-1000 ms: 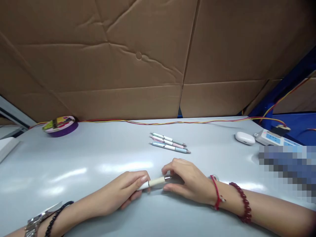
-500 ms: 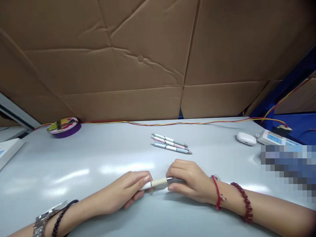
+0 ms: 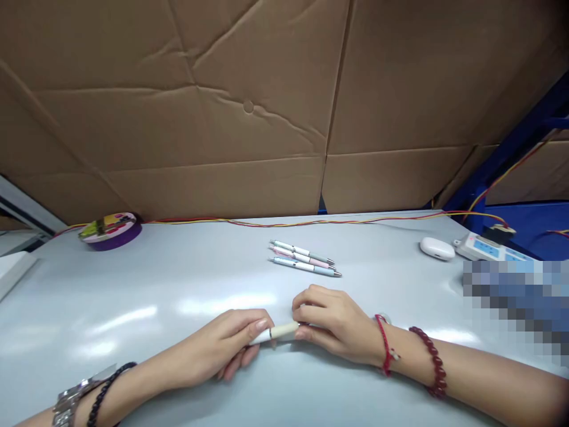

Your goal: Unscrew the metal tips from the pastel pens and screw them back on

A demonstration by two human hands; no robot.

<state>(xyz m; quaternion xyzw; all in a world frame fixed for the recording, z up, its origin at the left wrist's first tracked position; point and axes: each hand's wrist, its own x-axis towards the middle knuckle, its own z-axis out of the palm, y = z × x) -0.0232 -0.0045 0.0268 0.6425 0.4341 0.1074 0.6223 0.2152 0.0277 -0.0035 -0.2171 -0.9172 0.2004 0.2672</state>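
A white and cream pen point(image 3: 284, 330) lies level between my two hands, just above the table. My left hand point(image 3: 222, 347) is closed around its white rear part, thumb on top. At the front end, my right hand point(image 3: 331, 323) pinches the pen's tip between thumb and fingers, so the metal point is mostly hidden. Beyond my hands, three pens lie side by side: a green and white pen point(image 3: 300, 250), a pink and white pen point(image 3: 304, 256) and a blue and white pen point(image 3: 306, 266).
A round purple box point(image 3: 113, 237) stands at the back left. Red and yellow wires point(image 3: 249, 224) run along the table's rear edge, before a cardboard wall point(image 3: 213, 130). At the right are a white earphone case point(image 3: 438, 248) and a power strip point(image 3: 484, 244).
My right thumb and fingers have closed in on the pen's metal tip, which showed between them before. The left hand keeps its hold. The whole view has shifted slightly.
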